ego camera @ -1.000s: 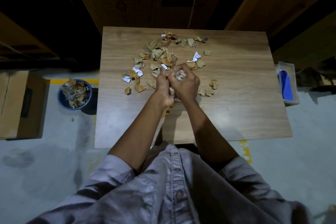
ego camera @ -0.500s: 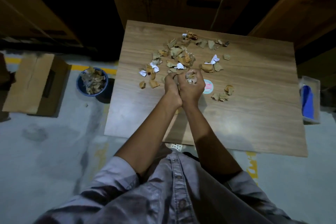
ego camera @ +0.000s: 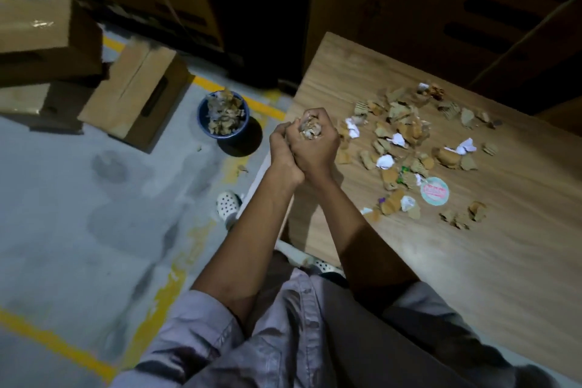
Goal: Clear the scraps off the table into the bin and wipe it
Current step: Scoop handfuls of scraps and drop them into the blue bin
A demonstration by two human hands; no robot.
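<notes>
Dim grey floor (ego camera: 78,198) with yellow lines (ego camera: 56,344), cardboard boxes (ego camera: 135,98) standing on it

Surface (ego camera: 472,261): wood-grain top, smooth, matt with a faint sheen under the light.
Scraps (ego camera: 400,123): torn brown cardboard, rough-edged, some of it ribbed, with crumpled white paper in the mix.
Bin (ego camera: 201,116): blue and smooth-walled, plastic by the look of it, though it's dim down there.
Boxes (ego camera: 132,104): plain brown cardboard, matt; glossy tape (ego camera: 41,23) catches light on one.
Floor (ego camera: 78,214): grey concrete, blotchy and dull; yellow paint (ego camera: 56,345) worn.
Shirt (ego camera: 283,340): pale woven cloth, creased.
</notes>
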